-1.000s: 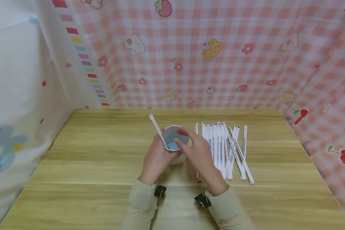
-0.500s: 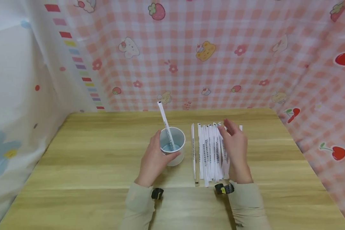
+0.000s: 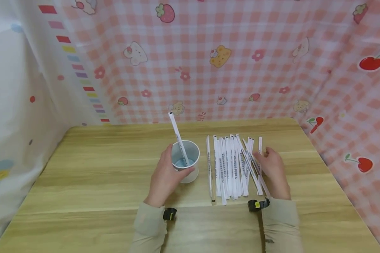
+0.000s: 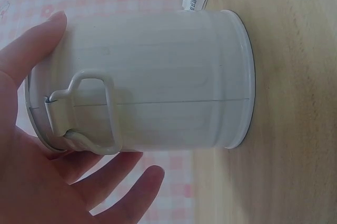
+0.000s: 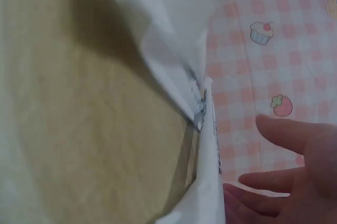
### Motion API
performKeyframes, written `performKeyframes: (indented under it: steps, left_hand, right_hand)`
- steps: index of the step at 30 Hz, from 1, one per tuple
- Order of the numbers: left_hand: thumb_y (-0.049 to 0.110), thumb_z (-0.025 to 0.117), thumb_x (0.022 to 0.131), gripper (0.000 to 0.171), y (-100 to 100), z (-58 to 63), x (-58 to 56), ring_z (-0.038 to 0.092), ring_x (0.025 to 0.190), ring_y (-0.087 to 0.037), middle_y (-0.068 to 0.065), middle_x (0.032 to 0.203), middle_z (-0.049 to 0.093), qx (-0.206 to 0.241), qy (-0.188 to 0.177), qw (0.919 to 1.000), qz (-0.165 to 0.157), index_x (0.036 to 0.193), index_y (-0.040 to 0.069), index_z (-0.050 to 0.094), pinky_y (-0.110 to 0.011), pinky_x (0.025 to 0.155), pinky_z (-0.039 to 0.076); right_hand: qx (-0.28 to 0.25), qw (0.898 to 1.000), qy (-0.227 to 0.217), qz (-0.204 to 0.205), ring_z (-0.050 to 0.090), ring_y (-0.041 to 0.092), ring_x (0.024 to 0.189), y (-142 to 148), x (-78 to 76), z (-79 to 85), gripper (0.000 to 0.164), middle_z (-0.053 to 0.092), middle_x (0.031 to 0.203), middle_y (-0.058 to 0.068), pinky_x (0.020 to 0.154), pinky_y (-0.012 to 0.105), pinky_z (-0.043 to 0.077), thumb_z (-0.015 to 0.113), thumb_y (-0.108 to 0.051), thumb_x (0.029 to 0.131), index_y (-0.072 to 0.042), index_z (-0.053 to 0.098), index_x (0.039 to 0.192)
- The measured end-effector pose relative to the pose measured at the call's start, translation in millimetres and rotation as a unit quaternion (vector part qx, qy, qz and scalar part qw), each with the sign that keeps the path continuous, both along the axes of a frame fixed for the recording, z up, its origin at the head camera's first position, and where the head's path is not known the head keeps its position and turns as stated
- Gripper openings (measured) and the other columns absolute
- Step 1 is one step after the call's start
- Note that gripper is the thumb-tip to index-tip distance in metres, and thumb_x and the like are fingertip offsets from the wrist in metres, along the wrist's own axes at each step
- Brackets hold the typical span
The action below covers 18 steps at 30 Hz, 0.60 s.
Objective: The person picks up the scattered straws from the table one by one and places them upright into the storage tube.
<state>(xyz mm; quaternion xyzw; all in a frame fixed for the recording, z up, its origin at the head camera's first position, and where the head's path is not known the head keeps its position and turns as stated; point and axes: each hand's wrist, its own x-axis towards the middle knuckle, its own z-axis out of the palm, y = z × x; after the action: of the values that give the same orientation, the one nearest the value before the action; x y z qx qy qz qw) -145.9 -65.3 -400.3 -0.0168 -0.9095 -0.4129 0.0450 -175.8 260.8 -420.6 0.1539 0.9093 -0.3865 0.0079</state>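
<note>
My left hand [image 3: 164, 177] grips a small white metal bucket [image 3: 194, 175] near its rim, thumb on the near side. One paper-wrapped straw [image 3: 178, 137] stands inside, leaning left with its upper part above the rim. In the left wrist view, the bucket's wire handle loop [image 4: 113, 113] hangs against the wall while the fingers wrap the rim end. At the right end of a row of paper-wrapped straws [image 3: 229, 161] is my right hand [image 3: 274, 172], beside the outermost ones. Its thumb [image 5: 287, 134] and fingers stand apart in the right wrist view, close to a straw wrapper [image 5: 213, 155].
The wrapped straws lie side by side on a wooden table [image 3: 92, 168], several of them crossed at the right. Behind the table hangs a pink checked cloth [image 3: 183, 45], with a white cloth [image 3: 16, 88] on the left side.
My right hand has left the bucket's mouth and moved right, across the straws to their far-right end. The straw in the bucket stands more upright. My left hand stays on the bucket.
</note>
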Motion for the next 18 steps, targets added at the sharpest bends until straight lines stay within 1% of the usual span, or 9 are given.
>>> performKeyframes:
  steps: [3, 5, 8, 10, 12, 15, 18]
  left_hand:
    - [0.056, 0.073, 0.062, 0.096, 0.5, 0.8, 0.2, 0.047, 0.108, -0.024, -0.005, 0.127, 0.041, -0.003, -0.005, 1.0, 0.001, 0.137, 0.019, 0.027, -0.047, 0.081, 0.044]
    - [0.056, 0.072, 0.062, 0.096, 0.3, 1.7, 0.4, 0.047, 0.108, -0.023, -0.004, 0.128, 0.041, -0.007, -0.01, 0.9999, 0.005, 0.137, 0.019, 0.026, -0.046, 0.082, 0.044]
    - [0.055, 0.072, 0.062, 0.096, 0.1, 2.6, 0.5, 0.046, 0.108, -0.022, -0.005, 0.129, 0.04, -0.009, -0.017, 0.9998, 0.007, 0.138, 0.019, 0.025, -0.047, 0.083, 0.043]
    - [0.055, 0.072, 0.062, 0.096, 0.0, 2.8, 0.2, 0.046, 0.108, -0.022, -0.005, 0.128, 0.04, -0.01, -0.02, 0.9997, 0.008, 0.138, 0.019, 0.025, -0.047, 0.083, 0.043]
    - [0.055, 0.072, 0.062, 0.095, -0.1, 2.8, 0.0, 0.046, 0.108, -0.022, -0.005, 0.128, 0.04, -0.01, -0.019, 0.9997, 0.007, 0.137, 0.019, 0.025, -0.047, 0.082, 0.044]
    - [0.054, 0.073, 0.063, 0.095, -0.1, 2.6, -0.2, 0.046, 0.108, -0.022, -0.005, 0.127, 0.041, -0.01, -0.018, 0.9998, 0.007, 0.137, 0.019, 0.026, -0.047, 0.082, 0.044]
    - [0.053, 0.073, 0.063, 0.095, 0.6, 3.0, 0.0, 0.046, 0.108, -0.022, -0.005, 0.128, 0.04, -0.011, -0.019, 0.9997, 0.009, 0.138, 0.018, 0.025, -0.047, 0.083, 0.043]
  right_hand:
    - [0.015, 1.0, -0.015, -0.001, 0.036, 0.044, 0.116, 6.4, -0.2, -4.7, 0.071, 0.037, 0.129, 0.032, 0.095, 0.05, 0.03, 0.047, -0.038, 0.09, 0.012, 0.024, 0.134]
    - [0.026, 1.0, -0.018, -0.006, 0.042, 0.042, 0.11, 8.3, -0.7, -7.8, 0.065, 0.043, 0.122, 0.03, 0.091, 0.049, 0.034, 0.049, -0.038, 0.089, 0.01, 0.035, 0.129]
    - [0.031, 0.999, -0.019, -0.019, 0.045, 0.037, 0.098, 9.8, -1.4, -11.8, 0.057, 0.048, 0.112, 0.026, 0.084, 0.047, 0.038, 0.052, -0.036, 0.087, 0.009, 0.045, 0.121]
    - [0.029, 0.999, -0.022, -0.029, 0.046, 0.035, 0.094, 10.1, -1.5, -14.0, 0.052, 0.05, 0.108, 0.024, 0.08, 0.045, 0.039, 0.054, -0.034, 0.086, 0.008, 0.049, 0.115]
    - [0.025, 0.999, -0.027, -0.035, 0.047, 0.034, 0.094, 10.2, -1.8, -16.1, 0.051, 0.051, 0.108, 0.023, 0.079, 0.044, 0.039, 0.055, -0.034, 0.086, 0.007, 0.05, 0.115]
    - [0.035, 0.998, -0.024, -0.041, 0.049, 0.033, 0.089, 10.1, -1.8, -18.5, 0.045, 0.054, 0.103, 0.021, 0.073, 0.041, 0.04, 0.057, -0.034, 0.085, 0.005, 0.055, 0.107]
    - [0.06, 0.997, -0.01, -0.042, 0.051, 0.031, 0.082, 11.2, -2.0, -21.1, 0.039, 0.058, 0.095, 0.019, 0.067, 0.038, 0.039, 0.059, -0.034, 0.084, 0.002, 0.06, 0.097]
